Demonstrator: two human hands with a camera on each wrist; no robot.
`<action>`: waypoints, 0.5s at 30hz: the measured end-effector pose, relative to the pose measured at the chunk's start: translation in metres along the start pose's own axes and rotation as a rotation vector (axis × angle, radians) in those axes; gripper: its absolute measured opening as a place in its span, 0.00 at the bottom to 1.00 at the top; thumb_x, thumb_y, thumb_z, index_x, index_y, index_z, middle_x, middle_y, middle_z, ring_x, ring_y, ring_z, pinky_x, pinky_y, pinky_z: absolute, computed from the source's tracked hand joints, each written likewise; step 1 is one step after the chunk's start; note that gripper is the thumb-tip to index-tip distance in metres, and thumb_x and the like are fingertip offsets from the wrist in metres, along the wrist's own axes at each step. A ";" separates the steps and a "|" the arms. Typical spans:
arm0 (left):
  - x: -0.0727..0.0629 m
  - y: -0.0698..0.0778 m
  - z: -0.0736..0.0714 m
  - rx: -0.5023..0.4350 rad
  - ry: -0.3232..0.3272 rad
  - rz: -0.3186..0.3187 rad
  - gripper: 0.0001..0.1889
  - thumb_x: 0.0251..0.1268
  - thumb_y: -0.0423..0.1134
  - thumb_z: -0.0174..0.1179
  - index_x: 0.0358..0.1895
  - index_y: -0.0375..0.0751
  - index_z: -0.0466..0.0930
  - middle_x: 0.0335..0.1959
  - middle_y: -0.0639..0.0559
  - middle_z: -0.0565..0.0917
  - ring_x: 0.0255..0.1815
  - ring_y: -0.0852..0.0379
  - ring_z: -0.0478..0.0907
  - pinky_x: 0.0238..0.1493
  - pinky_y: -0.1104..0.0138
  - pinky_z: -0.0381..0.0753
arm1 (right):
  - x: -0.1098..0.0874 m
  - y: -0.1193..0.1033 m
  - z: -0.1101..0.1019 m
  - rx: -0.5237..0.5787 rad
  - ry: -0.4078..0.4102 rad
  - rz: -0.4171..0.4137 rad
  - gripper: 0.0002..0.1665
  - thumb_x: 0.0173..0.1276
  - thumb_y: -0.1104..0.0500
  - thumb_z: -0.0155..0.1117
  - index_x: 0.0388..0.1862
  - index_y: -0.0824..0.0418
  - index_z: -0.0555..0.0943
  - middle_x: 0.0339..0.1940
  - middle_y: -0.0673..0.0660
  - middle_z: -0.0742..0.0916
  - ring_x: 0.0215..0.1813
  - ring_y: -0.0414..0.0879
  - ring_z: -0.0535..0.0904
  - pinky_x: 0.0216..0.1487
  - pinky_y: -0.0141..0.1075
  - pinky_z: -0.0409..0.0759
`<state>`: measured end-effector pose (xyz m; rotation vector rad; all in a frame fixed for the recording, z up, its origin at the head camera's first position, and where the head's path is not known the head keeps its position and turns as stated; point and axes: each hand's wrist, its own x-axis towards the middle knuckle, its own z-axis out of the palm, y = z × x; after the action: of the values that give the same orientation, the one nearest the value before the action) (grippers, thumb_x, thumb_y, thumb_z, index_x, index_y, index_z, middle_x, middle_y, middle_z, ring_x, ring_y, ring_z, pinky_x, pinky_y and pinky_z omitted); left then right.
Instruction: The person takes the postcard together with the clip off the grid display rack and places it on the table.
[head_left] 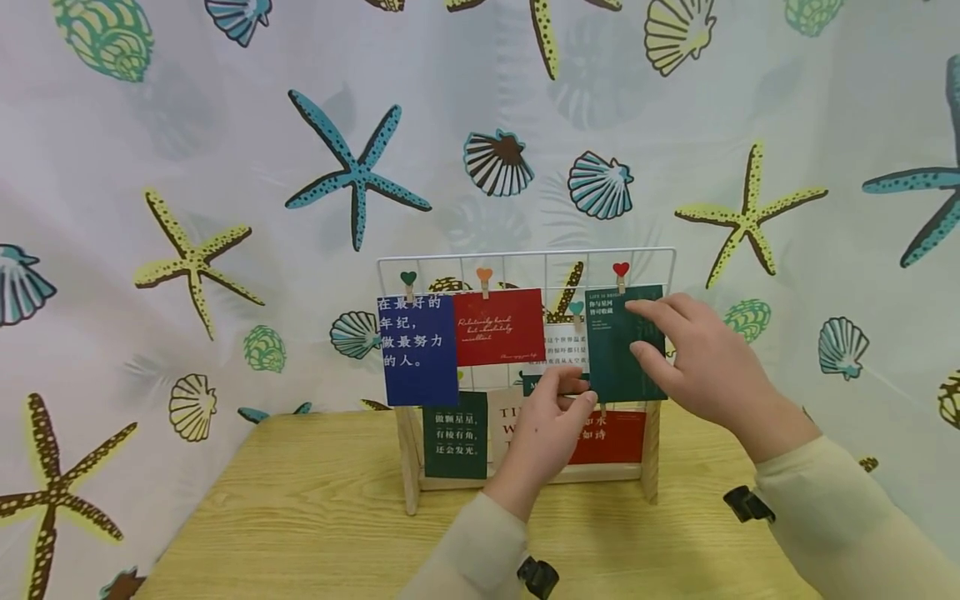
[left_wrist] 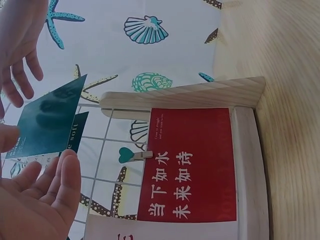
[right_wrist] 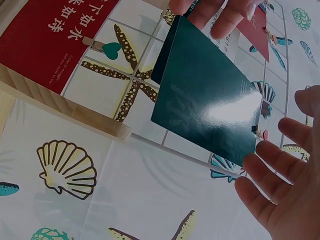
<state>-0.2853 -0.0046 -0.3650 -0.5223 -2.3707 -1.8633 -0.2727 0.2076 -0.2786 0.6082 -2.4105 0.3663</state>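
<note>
A dark green card (head_left: 626, 354) hangs at the rack's upper right from a clothespin with a red heart (head_left: 621, 269). Its lower part stands out from the wire grid in both wrist views. My left hand (head_left: 551, 425) is at the card's lower left corner, fingers loosely bent and fingertips right at the edge. Beside the card's right side is my right hand (head_left: 708, 358), its fingers (right_wrist: 272, 170) spread and close to the edge. Behind the green card, a white card (head_left: 566, 346) with printed text and another dark card (left_wrist: 80, 131) are partly hidden.
The white wire rack (head_left: 525, 252) has a wooden base (head_left: 607, 473) on a wood-grain table (head_left: 315, 533). A blue card (head_left: 420, 367) and a red card (head_left: 498, 333) hang at its upper left. Below are a green card (head_left: 456, 437) and another red card (left_wrist: 195, 170). A patterned curtain (head_left: 450, 92) hangs behind.
</note>
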 end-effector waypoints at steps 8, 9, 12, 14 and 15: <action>0.007 0.002 0.006 0.014 0.008 -0.082 0.21 0.73 0.48 0.62 0.65 0.56 0.72 0.52 0.62 0.80 0.52 0.58 0.78 0.51 0.57 0.81 | 0.013 0.005 -0.008 -0.047 -0.008 -0.034 0.29 0.73 0.51 0.64 0.70 0.54 0.75 0.53 0.59 0.80 0.52 0.55 0.77 0.48 0.53 0.81; 0.008 0.002 0.006 0.017 0.012 -0.088 0.21 0.73 0.48 0.62 0.65 0.56 0.72 0.52 0.61 0.80 0.52 0.58 0.79 0.51 0.56 0.81 | 0.016 0.006 -0.010 -0.057 -0.011 -0.036 0.29 0.73 0.50 0.64 0.70 0.54 0.75 0.53 0.59 0.80 0.51 0.55 0.77 0.47 0.53 0.81; 0.012 0.003 0.007 0.040 0.020 -0.095 0.21 0.73 0.49 0.62 0.65 0.55 0.73 0.51 0.60 0.81 0.52 0.57 0.79 0.51 0.56 0.81 | 0.024 0.009 -0.013 -0.083 -0.025 -0.039 0.29 0.73 0.50 0.64 0.71 0.55 0.74 0.54 0.60 0.80 0.51 0.55 0.78 0.47 0.54 0.81; 0.013 0.004 0.008 0.067 0.014 -0.098 0.22 0.73 0.50 0.62 0.66 0.55 0.72 0.50 0.61 0.81 0.51 0.58 0.79 0.50 0.57 0.81 | 0.029 0.010 -0.016 -0.095 -0.039 -0.043 0.30 0.73 0.49 0.63 0.71 0.56 0.74 0.55 0.60 0.80 0.52 0.56 0.78 0.48 0.55 0.81; 0.014 0.004 0.008 0.079 0.008 -0.099 0.22 0.73 0.51 0.61 0.66 0.56 0.72 0.49 0.62 0.81 0.50 0.59 0.79 0.50 0.57 0.81 | 0.031 0.011 -0.018 -0.106 -0.043 -0.047 0.30 0.73 0.49 0.63 0.71 0.56 0.74 0.55 0.61 0.80 0.52 0.56 0.78 0.48 0.55 0.81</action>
<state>-0.2964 0.0071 -0.3593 -0.3965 -2.4964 -1.7964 -0.2908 0.2135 -0.2469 0.6292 -2.4343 0.2062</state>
